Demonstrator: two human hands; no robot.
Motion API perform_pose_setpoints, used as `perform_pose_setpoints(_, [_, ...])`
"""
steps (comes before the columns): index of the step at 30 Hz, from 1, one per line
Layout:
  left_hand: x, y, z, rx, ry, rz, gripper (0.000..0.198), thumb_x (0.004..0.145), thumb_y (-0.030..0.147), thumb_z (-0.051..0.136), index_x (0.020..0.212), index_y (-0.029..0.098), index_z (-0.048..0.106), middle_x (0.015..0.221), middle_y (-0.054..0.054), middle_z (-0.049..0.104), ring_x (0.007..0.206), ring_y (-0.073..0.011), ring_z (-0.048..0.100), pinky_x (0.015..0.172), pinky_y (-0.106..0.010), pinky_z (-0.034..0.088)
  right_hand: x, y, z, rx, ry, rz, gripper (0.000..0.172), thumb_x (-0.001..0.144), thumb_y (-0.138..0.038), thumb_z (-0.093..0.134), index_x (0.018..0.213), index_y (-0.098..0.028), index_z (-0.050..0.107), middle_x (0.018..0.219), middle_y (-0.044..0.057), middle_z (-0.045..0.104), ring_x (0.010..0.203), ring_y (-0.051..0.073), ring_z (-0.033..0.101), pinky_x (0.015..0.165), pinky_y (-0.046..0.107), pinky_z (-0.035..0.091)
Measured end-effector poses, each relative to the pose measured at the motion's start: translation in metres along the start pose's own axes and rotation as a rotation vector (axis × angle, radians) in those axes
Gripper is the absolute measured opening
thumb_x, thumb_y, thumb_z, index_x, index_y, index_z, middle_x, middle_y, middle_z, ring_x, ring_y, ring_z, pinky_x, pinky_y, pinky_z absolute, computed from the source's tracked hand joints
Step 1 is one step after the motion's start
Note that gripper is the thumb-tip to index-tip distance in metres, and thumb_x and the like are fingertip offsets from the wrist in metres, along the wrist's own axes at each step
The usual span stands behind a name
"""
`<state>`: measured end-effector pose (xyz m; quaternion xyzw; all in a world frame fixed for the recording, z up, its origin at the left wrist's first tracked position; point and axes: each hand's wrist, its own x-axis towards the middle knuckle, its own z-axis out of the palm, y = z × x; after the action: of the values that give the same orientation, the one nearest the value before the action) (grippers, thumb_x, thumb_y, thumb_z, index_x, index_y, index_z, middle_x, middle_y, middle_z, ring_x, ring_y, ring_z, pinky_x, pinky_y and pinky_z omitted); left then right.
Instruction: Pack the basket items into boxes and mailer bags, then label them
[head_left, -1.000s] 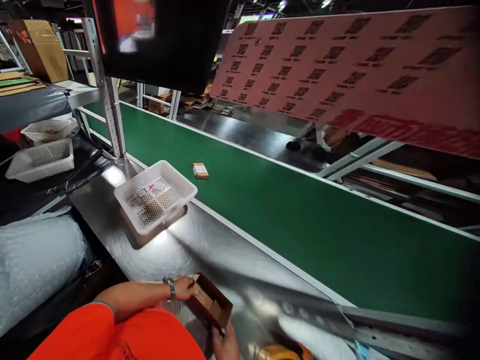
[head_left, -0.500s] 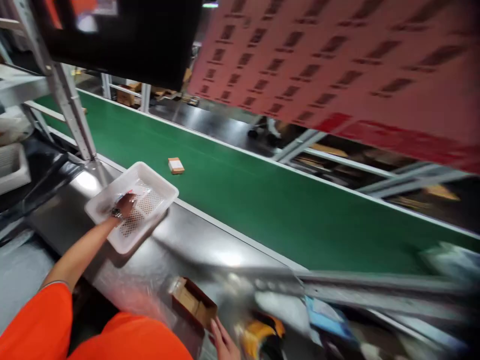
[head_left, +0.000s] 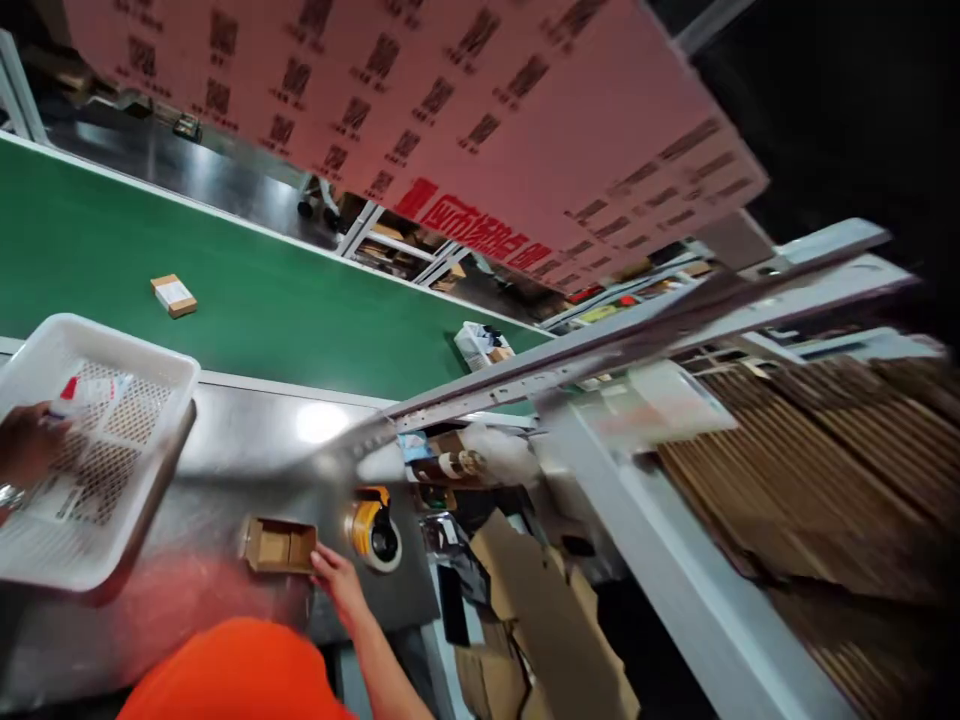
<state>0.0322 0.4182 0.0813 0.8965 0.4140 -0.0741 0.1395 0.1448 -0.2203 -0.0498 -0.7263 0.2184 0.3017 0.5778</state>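
Note:
My left hand, at the left edge, is over the white plastic basket with its fingers closed around a small white bottle with a red cap. A clear printed wrapper and a small white labelled packet are also in the basket. My right hand grips the right edge of a small open cardboard box between thumb and fingers. The box stands on the metal table, and its visible inside is bare cardboard.
A tape dispenser sits just right of the box. Behind runs a green conveyor belt carrying a small carton and a white bin. A metal post and stacked flat cardboard stand right. A pink code board hangs above.
The view has swung to the right, so the basket and left hand now appear farther left. My left hand stays over the basket with the bottle; my right hand stays at the box.

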Motion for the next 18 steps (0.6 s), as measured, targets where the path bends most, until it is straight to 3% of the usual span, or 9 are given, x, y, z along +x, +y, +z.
perform_pose_setpoints(2, [-0.037, 0.03, 0.001, -0.143, 0.153, 0.052, 0.054, 0.117, 0.059, 0.037, 0.139, 0.018, 0.065, 0.129, 0.009, 0.077, 0.123, -0.0162, 0.067, 0.109, -0.029, 0.047, 0.0, -0.004, 0.004, -0.009, -0.018, -0.004, 0.07, 0.045, -0.059, 0.106, 0.103, -0.024, 0.089, 0.109, 0.008, 0.09, 0.098, 0.03, 0.082, 0.088, 0.045, 0.066])
perform_pose_setpoints(4, [-0.087, 0.083, 0.008, -0.347, 0.209, 0.277, 0.047, 0.118, 0.053, 0.041, 0.147, 0.025, 0.064, 0.139, 0.013, 0.073, 0.13, -0.0157, 0.066, 0.116, -0.031, 0.047, 0.003, -0.006, 0.007, -0.024, -0.052, -0.007, 0.062, 0.053, -0.056, 0.104, 0.103, -0.022, 0.087, 0.107, 0.008, 0.089, 0.099, 0.03, 0.08, 0.088, 0.044, 0.065])
perform_pose_setpoints(6, [-0.138, 0.145, 0.031, -0.508, 0.102, 0.534, 0.04, 0.112, 0.042, 0.065, 0.148, 0.026, 0.068, 0.147, 0.002, 0.075, 0.138, -0.0217, 0.067, 0.12, -0.034, 0.05, 0.007, -0.006, 0.009, -0.037, -0.086, -0.011, 0.055, 0.061, -0.053, 0.102, 0.102, -0.021, 0.086, 0.106, 0.01, 0.088, 0.102, 0.031, 0.079, 0.088, 0.045, 0.064])
perform_pose_setpoints(9, [-0.2, 0.225, 0.083, -0.495, -0.305, 0.778, 0.039, 0.106, 0.024, 0.074, 0.145, 0.023, 0.075, 0.143, -0.011, 0.077, 0.132, -0.0276, 0.073, 0.116, -0.036, 0.057, 0.012, -0.005, 0.011, -0.048, -0.143, -0.035, 0.05, 0.066, -0.051, 0.099, 0.103, -0.021, 0.085, 0.106, 0.011, 0.088, 0.1, 0.032, 0.079, 0.087, 0.047, 0.064])
perform_pose_setpoints(12, [-0.231, 0.27, 0.133, -0.296, -0.509, 0.731, 0.035, 0.1, 0.012, 0.074, 0.134, 0.015, 0.081, 0.142, -0.021, 0.077, 0.128, -0.0354, 0.075, 0.113, -0.043, 0.059, 0.013, -0.007, 0.013, -0.076, -0.209, -0.109, 0.046, 0.069, -0.053, 0.096, 0.1, -0.022, 0.083, 0.101, 0.011, 0.086, 0.093, 0.031, 0.078, 0.085, 0.047, 0.063])
perform_pose_setpoints(16, [-0.238, 0.293, 0.168, -0.196, -0.49, 0.573, 0.024, 0.098, 0.003, 0.068, 0.115, 0.005, 0.084, 0.129, -0.029, 0.079, 0.126, -0.0423, 0.076, 0.112, -0.052, 0.057, 0.015, -0.008, 0.012, -0.081, -0.272, -0.182, 0.053, 0.065, -0.062, 0.098, 0.091, -0.02, 0.077, 0.085, 0.007, 0.079, 0.079, 0.025, 0.071, 0.077, 0.042, 0.059])
perform_pose_setpoints(18, [-0.237, 0.301, 0.176, -0.212, -0.478, 0.512, 0.015, 0.103, 0.009, 0.07, 0.111, 0.008, 0.084, 0.121, -0.025, 0.081, 0.124, -0.0393, 0.077, 0.112, -0.052, 0.058, 0.017, -0.008, 0.012, -0.091, -0.3, -0.208, 0.06, 0.061, -0.07, 0.099, 0.082, -0.022, 0.072, 0.074, 0.003, 0.073, 0.07, 0.021, 0.064, 0.071, 0.039, 0.055])
